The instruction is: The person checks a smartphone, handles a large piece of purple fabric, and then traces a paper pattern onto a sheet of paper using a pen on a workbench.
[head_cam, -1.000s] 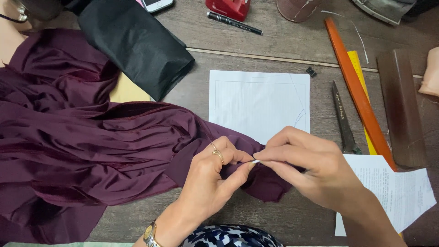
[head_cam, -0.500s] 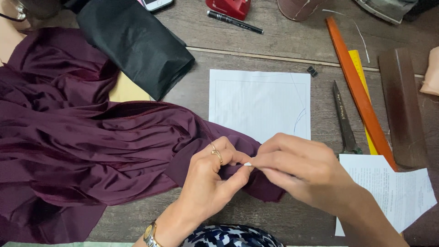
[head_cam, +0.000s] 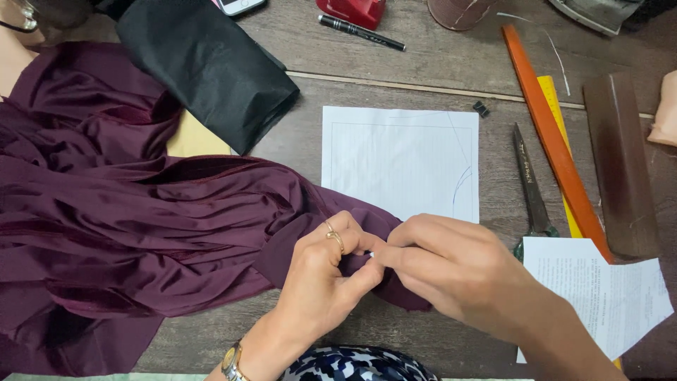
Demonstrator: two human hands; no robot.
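A large piece of dark purple satin fabric [head_cam: 134, 219] spreads over the left half of the wooden table [head_cam: 423, 67]. My left hand [head_cam: 321, 279], wearing a ring and a wristwatch, pinches the fabric's right corner. My right hand [head_cam: 451, 271] meets it from the right, fingertips pressed against the left thumb on that same corner. A tiny pale object shows between the fingertips; I cannot tell what it is. The corner's tip is hidden under my right hand.
A white paper sheet with a drawn curve [head_cam: 400, 161] lies just behind my hands. Scissors [head_cam: 532, 187], an orange ruler [head_cam: 553, 141], a yellow ruler [head_cam: 553, 99] and a brown block [head_cam: 620, 162] sit to the right. Black cloth [head_cam: 208, 67], a pen [head_cam: 361, 32], a printed paper [head_cam: 599, 296].
Both hands have drifted slightly left and down along the fabric corner, and my right fingers have closed in tighter against the left thumb. The rest has not moved.
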